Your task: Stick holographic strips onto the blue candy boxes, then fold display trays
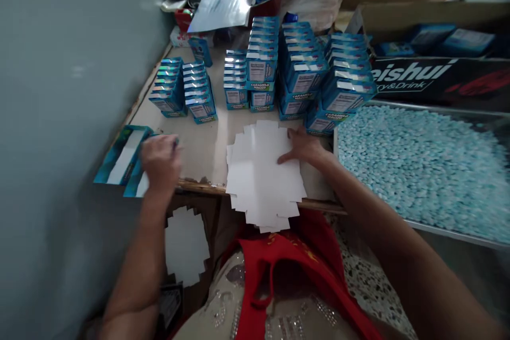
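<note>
A flat white cardboard box blank (263, 170) with notched edges, perhaps several stacked, overhangs the table's front edge. My right hand (305, 147) rests on its right side, thumb and fingers apart. At the table's left end, my left hand (161, 162) is curled and a little blurred. It is over the nearer of two flat blue cartons with white strips; the farther flat carton (123, 154) lies beside it. Something small and dark shows at the left fingers, too blurred to name.
Rows of upright blue candy boxes (199, 93) stand behind the blank, stacked higher toward the right. A metal tray (450, 236) of pale blue candies lies at right, before a cardboard box (422, 82). Another white blank (186, 247) lies below the table edge. A wall (79, 64) borders the left.
</note>
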Demonstrator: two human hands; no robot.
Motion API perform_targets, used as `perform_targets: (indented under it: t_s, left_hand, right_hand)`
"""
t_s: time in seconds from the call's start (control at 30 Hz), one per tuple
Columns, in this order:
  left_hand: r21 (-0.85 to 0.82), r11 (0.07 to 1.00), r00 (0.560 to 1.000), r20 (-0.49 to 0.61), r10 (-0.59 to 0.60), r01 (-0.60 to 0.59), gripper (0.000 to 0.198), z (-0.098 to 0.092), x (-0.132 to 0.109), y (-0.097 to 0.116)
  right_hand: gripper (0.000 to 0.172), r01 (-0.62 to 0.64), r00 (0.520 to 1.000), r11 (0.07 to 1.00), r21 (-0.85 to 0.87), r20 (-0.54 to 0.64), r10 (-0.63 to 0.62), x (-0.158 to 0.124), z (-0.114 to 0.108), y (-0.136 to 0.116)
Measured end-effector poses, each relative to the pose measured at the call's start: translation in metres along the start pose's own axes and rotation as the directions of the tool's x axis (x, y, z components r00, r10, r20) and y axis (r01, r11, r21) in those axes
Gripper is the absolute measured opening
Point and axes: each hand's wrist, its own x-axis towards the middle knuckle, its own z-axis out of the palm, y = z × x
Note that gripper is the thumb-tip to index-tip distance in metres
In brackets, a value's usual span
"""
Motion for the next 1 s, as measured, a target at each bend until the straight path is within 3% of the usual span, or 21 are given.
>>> perform_targets:
  t_s: [0.07,0.17,0.27,0.37,0.43,0.5,0.57,0.63,0.67,0.77,0.87,0.93,1.0]
  left_hand:
    - [-0.099,0.989,0.99,0.075,0.12,-0.112,0.051,0.04,0.018,0.044]
    - [-0.2,0.951,0.911,0.295,0.286,-0.234,0.093,0.091,0.057,0.09]
    - [-0.222,0.931,0.799,0.478,0.364,-0.29,0.104,0.115,0.092,0.103]
    - [-0.241,0.915,0.747,0.53,0.403,-0.323,0.1,0.121,0.11,0.101]
    - [-0.262,0.915,0.759,0.512,0.402,-0.308,0.101,0.122,0.112,0.1]
    - [-0.288,0.918,0.803,0.457,0.383,-0.274,0.093,0.123,0.11,0.101]
    - [-0.339,0.913,0.861,0.369,0.351,-0.227,0.064,0.121,0.106,0.101]
    - [-0.43,0.893,0.908,0.306,0.285,-0.135,0.029,0.11,0.103,0.099]
    - [-0.492,0.867,0.924,0.294,0.244,-0.072,0.022,0.101,0.102,0.097]
    - [-0.662,0.749,0.947,0.256,0.195,0.025,0.025,0.065,0.102,0.083]
    - [-0.668,0.743,0.951,0.198,0.239,-0.048,0.022,0.043,0.103,0.072]
    - [-0.592,0.803,0.944,0.227,0.241,-0.063,0.026,0.05,0.103,0.072]
    - [-0.494,0.865,0.932,0.265,0.247,-0.089,0.042,0.071,0.102,0.08]
  right_hand:
    - [0.097,-0.016,1.0,0.999,0.037,0.014,0.015,0.005,-0.002,0.001]
    - [0.109,-0.017,1.0,0.997,0.071,0.026,0.015,0.014,-0.005,0.002]
    - [0.109,-0.001,0.995,0.998,0.069,0.097,-0.006,0.025,-0.011,0.001]
    - [0.107,-0.004,0.994,0.997,0.083,0.114,-0.006,0.031,-0.017,-0.002]
    - [0.106,-0.012,0.995,0.997,0.082,0.102,0.003,0.031,-0.021,-0.005]
    - [0.104,-0.016,0.995,0.998,0.068,0.1,0.009,0.027,-0.024,-0.007]
    - [0.103,0.007,0.998,0.998,0.058,0.054,-0.01,0.019,-0.025,-0.006]
    - [0.099,0.034,0.998,0.998,0.059,-0.059,-0.031,0.008,-0.024,-0.001]
    - [0.097,0.044,0.991,0.996,0.078,-0.132,-0.033,0.002,-0.021,0.003]
    - [0.09,0.043,0.965,0.948,0.315,-0.26,0.042,-0.015,-0.005,0.014]
    - [0.082,0.021,0.971,0.787,0.617,-0.201,0.131,-0.026,0.015,0.015]
    - [0.065,0.024,0.959,0.786,0.618,-0.236,0.156,-0.029,0.025,0.009]
    - [0.046,0.053,0.936,0.858,0.51,-0.325,0.136,-0.031,0.029,0.002]
